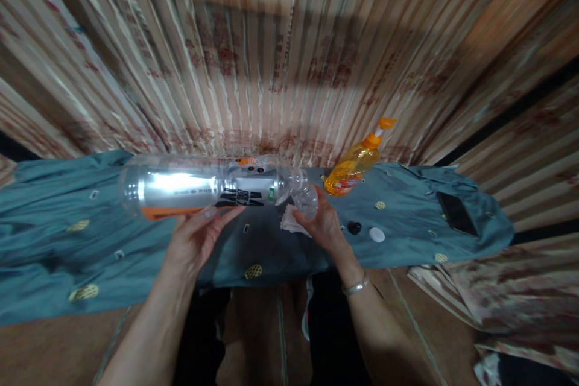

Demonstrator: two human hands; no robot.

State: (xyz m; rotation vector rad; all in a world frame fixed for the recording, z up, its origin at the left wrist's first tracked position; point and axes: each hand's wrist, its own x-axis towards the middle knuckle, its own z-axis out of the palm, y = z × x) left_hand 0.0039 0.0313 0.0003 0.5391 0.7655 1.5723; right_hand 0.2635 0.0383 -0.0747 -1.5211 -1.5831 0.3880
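A large clear plastic bottle [181, 187] with a silver label lies sideways in the air over the cloth, its neck pointing right. My left hand [196, 238] supports it from below and the near side, thumb and fingers against the label. With my right hand [323, 223] I grip a small clear plastic cup [307, 200] at the bottle's mouth; whether the two touch is hard to make out. Beneath the right hand is a crumpled white tissue [289, 221], partly covered by the fingers.
An orange pump bottle [348, 175] stands at the back, right of the hands. Near the right wrist lie a black cap [354, 227] and a white round lid [377, 234]. Farther right is a phone [456, 214] on the green cloth [149, 271]. A striped curtain [271, 60] hangs behind.
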